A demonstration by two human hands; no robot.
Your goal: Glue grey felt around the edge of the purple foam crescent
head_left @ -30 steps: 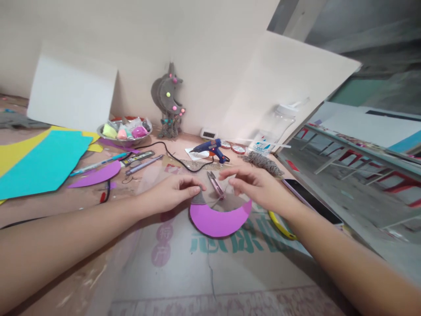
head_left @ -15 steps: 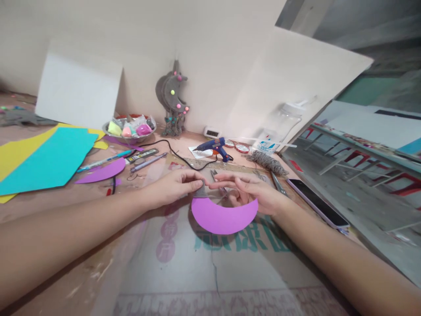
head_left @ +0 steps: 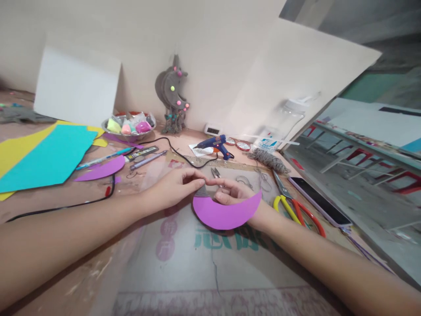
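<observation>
A purple paper crescent is held above the table, its left tip wrapped in grey yarn. My left hand pinches that wrapped tip between thumb and fingers. Behind the crescent, my right hand reaches to the same tip, its index finger touching near my left fingertips. The right hand's fingers are curled around the loose yarn strand, which is mostly hidden. Small snips lie just beyond my hands. Yellow-and-red-handled scissors rest beside my right forearm.
Beyond my hands are a blue glue gun, a grey yarn bundle and a bowl of clay packs. A decorated grey crescent stands at the wall. Coloured sheets lie left; a phone sits at the right edge.
My right hand has moved left and down behind the crescent, its index finger now stretched to the wrapped tip. The crescent's right tip has tilted up. The scissors' handles have come into sight.
</observation>
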